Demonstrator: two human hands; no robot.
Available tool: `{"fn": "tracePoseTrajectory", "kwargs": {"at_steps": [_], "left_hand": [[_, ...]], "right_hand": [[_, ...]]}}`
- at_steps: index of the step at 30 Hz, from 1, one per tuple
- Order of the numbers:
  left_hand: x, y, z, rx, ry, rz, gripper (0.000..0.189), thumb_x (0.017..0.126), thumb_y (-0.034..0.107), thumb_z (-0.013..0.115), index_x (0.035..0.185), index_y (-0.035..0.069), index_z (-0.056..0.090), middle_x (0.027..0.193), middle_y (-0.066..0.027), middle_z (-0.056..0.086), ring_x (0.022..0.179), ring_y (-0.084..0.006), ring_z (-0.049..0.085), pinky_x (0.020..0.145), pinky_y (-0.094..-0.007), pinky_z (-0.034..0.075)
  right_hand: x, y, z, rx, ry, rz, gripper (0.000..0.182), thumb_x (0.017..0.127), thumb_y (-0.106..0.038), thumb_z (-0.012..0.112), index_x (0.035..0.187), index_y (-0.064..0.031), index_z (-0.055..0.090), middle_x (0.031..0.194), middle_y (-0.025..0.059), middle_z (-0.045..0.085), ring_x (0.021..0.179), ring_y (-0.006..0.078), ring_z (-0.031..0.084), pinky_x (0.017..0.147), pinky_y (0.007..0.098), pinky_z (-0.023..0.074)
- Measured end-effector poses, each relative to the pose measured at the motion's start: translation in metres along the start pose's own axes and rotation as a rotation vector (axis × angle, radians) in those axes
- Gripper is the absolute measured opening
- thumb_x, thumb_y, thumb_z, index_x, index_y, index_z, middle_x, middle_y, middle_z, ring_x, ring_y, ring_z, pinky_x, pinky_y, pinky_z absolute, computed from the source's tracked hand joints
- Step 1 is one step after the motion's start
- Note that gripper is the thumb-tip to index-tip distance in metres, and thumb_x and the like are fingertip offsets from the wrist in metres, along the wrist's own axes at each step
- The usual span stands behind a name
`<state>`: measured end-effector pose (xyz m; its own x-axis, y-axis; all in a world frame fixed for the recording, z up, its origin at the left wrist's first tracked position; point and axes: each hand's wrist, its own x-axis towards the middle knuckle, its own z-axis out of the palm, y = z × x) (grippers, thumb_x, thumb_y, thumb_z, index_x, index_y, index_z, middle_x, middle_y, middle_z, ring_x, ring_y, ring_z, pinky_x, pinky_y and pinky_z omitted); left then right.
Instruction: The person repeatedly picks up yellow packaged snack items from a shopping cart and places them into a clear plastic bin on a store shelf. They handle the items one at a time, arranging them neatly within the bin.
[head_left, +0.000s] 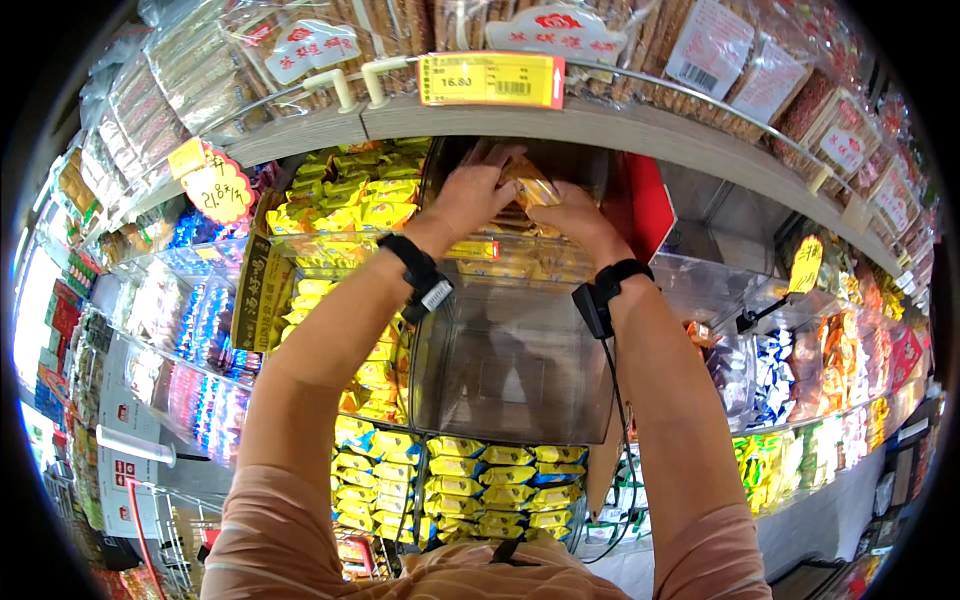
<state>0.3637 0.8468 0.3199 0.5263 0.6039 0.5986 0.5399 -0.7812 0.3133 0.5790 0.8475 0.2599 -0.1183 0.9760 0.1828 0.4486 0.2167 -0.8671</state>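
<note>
Both hands reach into the back of a shelf bin under the wooden shelf edge. An orange-brown wrapped snack packet (534, 187) lies between them. My left hand (480, 187) holds its left end, with the fingertips partly in shadow. My right hand (574, 211) grips its right end, thumb along the near side. Beneath the hands, more brown packets (517, 219) sit in the bin, partly hidden. Nearer to me is a clear plastic bin (517, 360), see-through down to its base.
Yellow snack packets (375, 206) fill the bin to the left, and more yellow packets (502, 480) are stacked below. A wooden shelf (480, 120) with a metal rail and bagged biscuits overhangs the hands. A red panel (649, 202) stands right of the hands. A cable (616, 420) hangs from my right wrist.
</note>
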Motion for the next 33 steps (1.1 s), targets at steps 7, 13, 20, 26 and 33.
{"fn": "tracePoseTrajectory", "kwargs": {"at_steps": [7, 13, 20, 26, 33], "left_hand": [[0.039, 0.000, -0.036, 0.381, -0.695, 0.171, 0.058, 0.085, 0.017, 0.068, 0.139, 0.004, 0.051, 0.141, -0.0201, 0.050, 0.136, -0.0350, 0.041, 0.115, -0.0382, 0.032], [0.046, -0.004, -0.021, 0.314, -0.656, 0.240, 0.041, 0.074, 0.027, 0.076, 0.109, 0.007, 0.068, 0.112, -0.0170, 0.068, 0.106, -0.0356, 0.063, 0.091, -0.0422, 0.050], [0.049, -0.020, -0.034, -0.114, -0.659, -0.035, 0.041, 0.084, 0.028, 0.071, 0.114, 0.001, 0.064, 0.092, -0.0179, 0.066, 0.081, -0.0292, 0.057, 0.078, -0.0353, 0.049], [0.070, -0.064, -0.006, 0.768, -0.511, 0.085, 0.033, 0.076, 0.033, 0.066, 0.095, 0.007, 0.073, 0.085, -0.0224, 0.068, 0.072, -0.0376, 0.062, 0.071, -0.0478, 0.050], [0.074, -0.106, 0.012, 0.824, -0.765, -0.039, 0.024, 0.065, 0.028, 0.070, 0.078, 0.008, 0.075, 0.082, -0.0188, 0.070, 0.073, -0.0392, 0.065, 0.068, -0.0479, 0.052]], "right_hand": [[-0.021, -0.052, 0.011, -0.174, -0.030, -0.053, 0.058, 0.067, -0.028, 0.074, 0.117, -0.0003, 0.063, 0.111, 0.0242, 0.067, 0.107, 0.0402, 0.062, 0.092, 0.0414, 0.0490], [-0.023, -0.051, 0.015, -0.301, 0.062, -0.072, 0.055, 0.068, -0.025, 0.073, 0.116, 0.0004, 0.065, 0.118, 0.0247, 0.065, 0.114, 0.0397, 0.059, 0.099, 0.0414, 0.0468], [-0.021, -0.053, 0.012, -0.373, 0.114, 0.013, 0.069, 0.077, -0.032, 0.068, 0.133, 0.0052, 0.052, 0.130, 0.0289, 0.057, 0.123, 0.0407, 0.053, 0.106, 0.0410, 0.0427], [-0.022, -0.057, 0.014, -0.347, 0.076, 0.089, 0.072, 0.085, -0.034, 0.063, 0.143, 0.0049, 0.044, 0.137, 0.0290, 0.053, 0.130, 0.0385, 0.050, 0.109, 0.0397, 0.0402], [-0.023, -0.061, 0.016, -0.341, 0.082, 0.078, 0.068, 0.087, -0.030, 0.065, 0.141, 0.0058, 0.046, 0.134, 0.0279, 0.056, 0.126, 0.0374, 0.053, 0.107, 0.0382, 0.0436]]}}
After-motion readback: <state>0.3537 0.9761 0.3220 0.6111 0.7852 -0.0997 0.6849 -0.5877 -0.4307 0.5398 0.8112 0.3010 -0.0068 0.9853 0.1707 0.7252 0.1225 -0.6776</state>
